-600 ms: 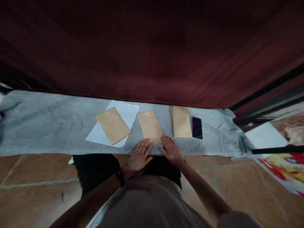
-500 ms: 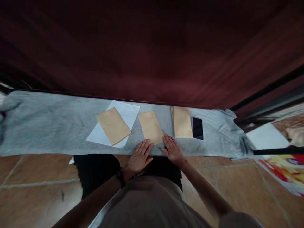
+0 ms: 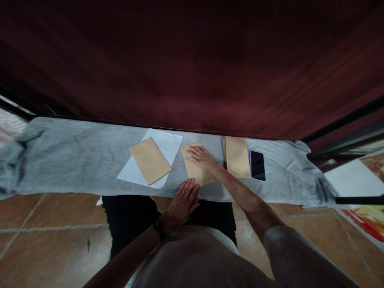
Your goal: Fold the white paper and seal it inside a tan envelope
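Looking down from the head view, I see the right hand point(image 3: 203, 158) open and flat, fingers stretched out, across the far part of a flat, rectangular brown paper envelope point(image 3: 200, 176) in the middle of the narrow worktop covered in grey cloth point(image 3: 75, 156). The left hand point(image 3: 182, 204) is open too, its fingertips at the envelope's near left corner; neither grips anything. Pressing unevenly could crease the paper, and a sideways push might skew it or ruck the soft cloth. The near edge is close, so a careless pull could tip it off. On the right, the forearm runs close to a stack of brown paper envelopes point(image 3: 238, 158); a bump might shove that into the black-screened rectangular phone point(image 3: 257, 166) just beside it. On the left, another brown paper envelope point(image 3: 151, 162) lies askew over a white paper sheet point(image 3: 169, 144), where a stray elbow could slide both.
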The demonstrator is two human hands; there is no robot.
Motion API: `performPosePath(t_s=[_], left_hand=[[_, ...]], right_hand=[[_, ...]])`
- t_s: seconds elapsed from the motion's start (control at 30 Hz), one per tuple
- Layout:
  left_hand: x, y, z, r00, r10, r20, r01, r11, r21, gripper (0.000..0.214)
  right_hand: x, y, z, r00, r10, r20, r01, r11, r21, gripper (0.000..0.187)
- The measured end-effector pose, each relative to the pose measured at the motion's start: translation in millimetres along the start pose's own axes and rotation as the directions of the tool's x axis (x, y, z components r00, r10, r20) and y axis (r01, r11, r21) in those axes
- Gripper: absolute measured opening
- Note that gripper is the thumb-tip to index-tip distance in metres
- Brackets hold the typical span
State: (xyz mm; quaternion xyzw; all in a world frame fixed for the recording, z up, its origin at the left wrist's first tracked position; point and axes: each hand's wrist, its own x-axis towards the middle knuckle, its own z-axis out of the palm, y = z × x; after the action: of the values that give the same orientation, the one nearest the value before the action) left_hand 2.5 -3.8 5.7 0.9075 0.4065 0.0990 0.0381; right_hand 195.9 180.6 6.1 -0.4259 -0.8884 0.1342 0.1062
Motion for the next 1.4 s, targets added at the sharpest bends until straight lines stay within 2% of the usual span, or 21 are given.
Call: performPosePath(t_s=[0.1, 0.2, 0.43, 0.57, 0.7, 0.8, 0.93, 1.03, 1.1, 1.13, 1.2, 1.27, 1.33, 1.4], left_hand=[[-1, 0, 0.5, 1.000, 0.003, -0.002, -0.003, 1.000, -0.007, 0.071], [-1, 0, 2.5, 1.000, 0.000, -0.006, 0.000, 1.000, -0.012, 0.071], [0, -1, 4.1, 1.000, -0.010, -0.005, 0.010, 0.999, -0.036, 0.071], [1, -2, 4.6, 1.000, -0.009, -0.018, 0.009, 0.999, -0.035, 0.067], [0, -1, 4.2, 0.999, -0.015, -0.032, 0.013, 0.999, -0.044, 0.060], [1, 6, 2.0, 0.996, -0.086, -0.033, 0.084, 0.994, -0.075, 0.054], [11, 21, 1.1, 0.954, -0.301, -0.014, 0.290, 0.931, -0.222, 0.047], [23, 27, 5.7, 0.893, -0.449, 0.020, 0.416, 0.809, -0.415, 0.047], [31, 26, 9.9, 0.845, -0.534, 0.033, 0.449, 0.674, -0.587, 0.052], [35, 25, 11.5, 0.813, -0.581, 0.038, 0.443, 0.574, -0.689, 0.055], [41, 20, 12.4, 0.733, -0.676, 0.076, 0.383, 0.318, -0.867, 0.058], [46, 15, 9.9, 0.660, -0.732, 0.165, 0.307, 0.063, -0.950, 0.056], [52, 12, 5.3, 0.629, -0.733, 0.260, 0.278, -0.101, -0.955, 0.051], [57, 12, 0.4, 0.636, -0.708, 0.306, 0.268, -0.170, -0.948, 0.042]], right_hand=[[12, 5, 1, 0.999, 0.034, -0.003, -0.034, 0.999, -0.028, 0.050], [1, 3, 3, 1.000, -0.003, 0.007, 0.003, 1.000, -0.020, 0.053], [-80, -18, 7, 0.992, -0.112, 0.062, 0.108, 0.992, 0.064, 0.060], [-122, -41, 3, 0.992, -0.123, 0.027, 0.122, 0.992, 0.030, 0.059], [-144, -67, 3, 0.999, -0.012, -0.041, 0.010, 0.998, -0.059, 0.061], [-155, -85, 12, 0.993, 0.074, -0.095, -0.082, 0.994, -0.078, 0.061], [-166, -104, 29, 0.981, 0.156, -0.118, -0.157, 0.988, 0.000, 0.061], [-165, -110, 33, 0.968, 0.226, -0.111, -0.216, 0.972, 0.097, 0.061], [-161, -112, 33, 0.961, 0.255, -0.106, -0.237, 0.959, 0.157, 0.061], [-159, -113, 33, 0.956, 0.271, -0.108, -0.250, 0.952, 0.177, 0.060], [-154, -115, 33, 0.946, 0.302, -0.121, -0.276, 0.942, 0.194, 0.058], [-150, -119, 34, 0.936, 0.323, -0.143, -0.293, 0.936, 0.193, 0.057], [-146, -122, 36, 0.925, 0.343, -0.163, -0.312, 0.931, 0.190, 0.058], [-142, -124, 35, 0.912, 0.375, -0.166, -0.344, 0.921, 0.185, 0.058]])
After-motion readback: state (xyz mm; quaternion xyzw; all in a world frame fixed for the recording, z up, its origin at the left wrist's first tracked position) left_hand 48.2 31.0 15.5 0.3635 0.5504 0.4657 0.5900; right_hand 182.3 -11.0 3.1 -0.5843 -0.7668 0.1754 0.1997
